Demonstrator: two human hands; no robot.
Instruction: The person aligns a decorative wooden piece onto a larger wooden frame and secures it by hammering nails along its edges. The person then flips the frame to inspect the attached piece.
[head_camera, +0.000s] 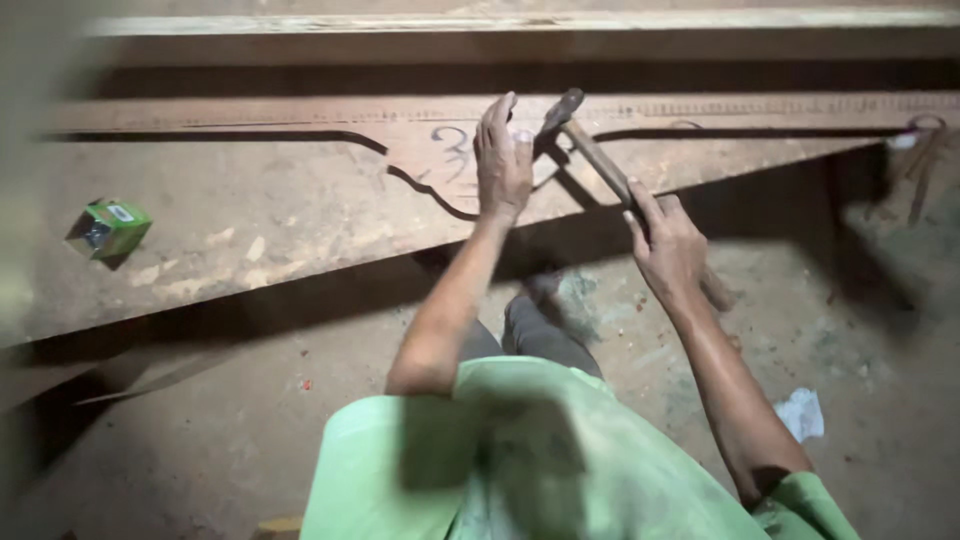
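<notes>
A long wooden board (300, 200) with a curved dark cut line and pencil marks lies across the view. My left hand (502, 160) rests on the board near the marks, fingers pinched as if on something small that I cannot make out. My right hand (665, 245) grips the wooden handle of a hammer (590, 145). The hammer's dark head (560, 108) hangs just to the right of my left fingertips, above the board.
A small green box (108, 228) sits on the board at the left. Metal pincers (922, 160) lie at the board's right end. A scrap of white paper (802, 413) is on the dusty floor. A timber beam (500, 22) runs along the top.
</notes>
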